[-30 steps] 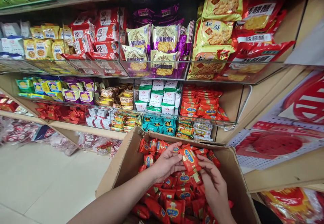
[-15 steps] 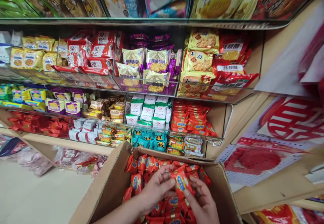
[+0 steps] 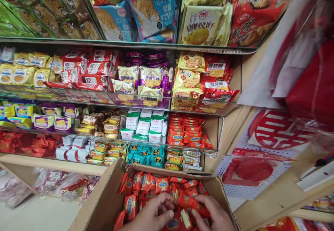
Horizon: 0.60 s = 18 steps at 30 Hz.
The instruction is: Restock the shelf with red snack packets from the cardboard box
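Note:
Both my hands are inside an open cardboard box (image 3: 90, 203) full of small red snack packets (image 3: 161, 185) with blue and yellow labels. My right hand (image 3: 215, 215) has its thumb and fingers around one red packet (image 3: 191, 204), which lies tilted just above the others. To its left is my left hand (image 3: 153, 214), fingers curled and thumb apart, with nothing visible between them. Its fingertips are close to the left end of that packet; whether they touch it I cannot tell. Another red packet (image 3: 185, 218), its pale back seam showing, lies between the hands.
Behind the box rise shelves with clear dividers (image 3: 171, 102). Similar red packets (image 3: 185, 133) fill a lower compartment, beside white-and-green packets (image 3: 143, 126). Teal packets (image 3: 144, 155) sit low behind the box. Red decorations (image 3: 279, 130) hang at the right.
My hands have lowered toward the pile with the packet, which has turned from upright to nearly level. The left hand has come away from it a little. The camera view has tilted up and shifted right.

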### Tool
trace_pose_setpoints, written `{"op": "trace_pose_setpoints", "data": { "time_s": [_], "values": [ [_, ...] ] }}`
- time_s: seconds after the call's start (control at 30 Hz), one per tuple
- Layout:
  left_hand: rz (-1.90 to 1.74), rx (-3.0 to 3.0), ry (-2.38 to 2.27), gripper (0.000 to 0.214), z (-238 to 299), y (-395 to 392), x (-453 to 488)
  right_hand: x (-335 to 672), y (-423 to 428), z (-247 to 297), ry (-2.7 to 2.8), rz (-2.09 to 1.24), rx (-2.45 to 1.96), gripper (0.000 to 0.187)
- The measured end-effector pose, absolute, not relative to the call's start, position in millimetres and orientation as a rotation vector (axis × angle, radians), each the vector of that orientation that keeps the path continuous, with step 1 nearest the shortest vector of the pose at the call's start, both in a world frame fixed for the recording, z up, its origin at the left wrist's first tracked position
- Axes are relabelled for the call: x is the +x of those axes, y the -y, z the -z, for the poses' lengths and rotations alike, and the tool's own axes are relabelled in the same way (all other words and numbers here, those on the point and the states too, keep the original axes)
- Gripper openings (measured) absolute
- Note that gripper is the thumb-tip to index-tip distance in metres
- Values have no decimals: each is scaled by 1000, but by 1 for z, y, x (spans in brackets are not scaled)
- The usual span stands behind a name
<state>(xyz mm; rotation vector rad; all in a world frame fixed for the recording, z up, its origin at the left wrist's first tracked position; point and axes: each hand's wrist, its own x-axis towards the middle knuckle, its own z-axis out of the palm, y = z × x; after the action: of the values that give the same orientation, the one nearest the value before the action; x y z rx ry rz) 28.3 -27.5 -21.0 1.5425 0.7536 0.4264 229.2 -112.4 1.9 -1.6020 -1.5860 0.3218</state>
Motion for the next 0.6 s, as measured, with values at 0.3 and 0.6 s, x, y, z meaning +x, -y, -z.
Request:
{"op": "trace_pose_setpoints", "data": {
  "time_s": [0.3, 0.6],
  "values": [
    [-322, 1512, -730, 28, 27, 31, 30, 263, 58, -79, 788, -325, -1281, 43],
    [-210, 1596, -672, 28, 35, 28, 26, 293, -68, -111, 644, -494, -1289, 21]
  ]
}}
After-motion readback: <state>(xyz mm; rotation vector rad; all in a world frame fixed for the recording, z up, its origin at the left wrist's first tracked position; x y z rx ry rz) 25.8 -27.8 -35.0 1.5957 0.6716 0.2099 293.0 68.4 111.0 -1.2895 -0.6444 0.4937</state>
